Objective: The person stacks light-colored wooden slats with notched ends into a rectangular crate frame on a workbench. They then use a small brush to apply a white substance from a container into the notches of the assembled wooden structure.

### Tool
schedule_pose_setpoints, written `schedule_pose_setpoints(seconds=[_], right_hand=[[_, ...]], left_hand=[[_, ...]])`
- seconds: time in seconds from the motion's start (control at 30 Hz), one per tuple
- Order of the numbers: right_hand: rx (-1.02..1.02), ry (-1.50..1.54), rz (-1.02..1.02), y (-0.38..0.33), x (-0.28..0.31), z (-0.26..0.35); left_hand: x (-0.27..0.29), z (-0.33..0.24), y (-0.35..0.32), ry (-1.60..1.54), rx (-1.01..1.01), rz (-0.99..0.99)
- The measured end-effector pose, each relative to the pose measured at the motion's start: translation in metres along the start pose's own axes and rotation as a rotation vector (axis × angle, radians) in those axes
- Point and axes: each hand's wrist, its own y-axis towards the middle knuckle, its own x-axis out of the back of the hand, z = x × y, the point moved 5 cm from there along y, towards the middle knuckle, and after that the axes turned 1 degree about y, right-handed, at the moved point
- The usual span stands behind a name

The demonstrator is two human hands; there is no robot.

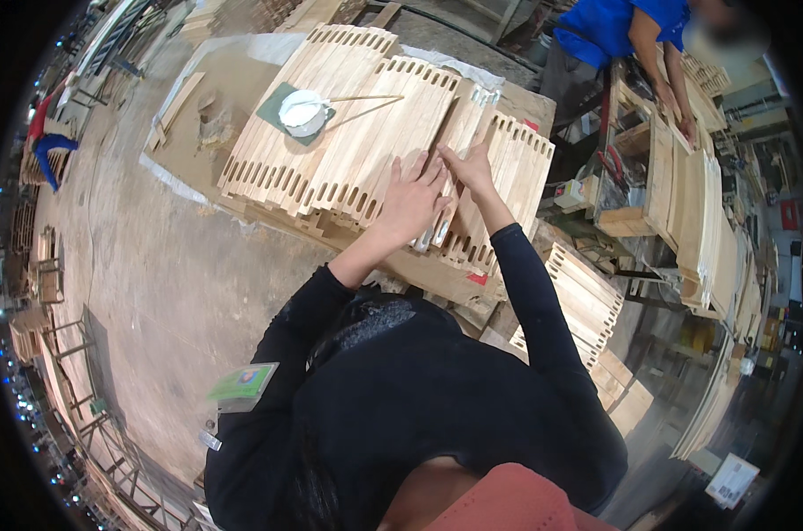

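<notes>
Pale wooden slats [348, 133] with slotted ends lie side by side on a low stack in front of me. My left hand [412, 200] rests palm down on them, fingers spread. Just right of it, my right hand [472, 170] straddles a narrow wooden slat [459, 124], thumb on the left and fingers on the right. White material marks the ends of this slat and its neighbour. Farther left, a tub of white paste [303, 113] sits on a dark green sheet [276, 104], with a thin stick [366, 97] reaching out from it over the slats.
More slotted slats [579, 296] lie lower at my right. A person in blue [618, 26] works at a wooden bench [663, 177] on the far right, near red-handled pliers [612, 164]. Concrete floor [180, 274] spreads to my left, with metal racks [65, 341] beyond.
</notes>
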Motion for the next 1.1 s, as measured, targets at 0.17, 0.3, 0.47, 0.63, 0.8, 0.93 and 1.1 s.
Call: schedule_pose_setpoints(seconds=[0.17,0.3,0.47,0.63,0.8,0.93,1.1], right_hand=[[-0.150,0.007,0.013,0.010,0.019,-0.013],[-0.153,0.188,-0.040,0.003,0.051,-0.016],[-0.209,-0.018,-0.064,0.005,0.192,-0.011],[0.067,-0.537,-0.234,0.017,0.376,0.029],[-0.136,-0.938,-0.335,0.020,0.552,0.035],[-0.226,-1.302,-0.516,0.040,0.534,-0.014],[-0.157,-1.305,-0.820,0.026,0.522,-0.039]], left_hand=[[0.018,0.028,0.023,-0.440,0.108,0.061],[0.013,0.091,0.016,-0.506,0.227,-0.163],[0.002,0.106,-0.005,-0.183,0.183,-0.095],[0.014,0.097,-0.011,-0.089,0.207,-0.044],[0.005,0.084,0.007,-0.090,0.154,-0.085],[0.015,0.091,-0.007,0.005,0.215,-0.043],[0.014,0.086,-0.005,0.002,0.191,-0.050]])
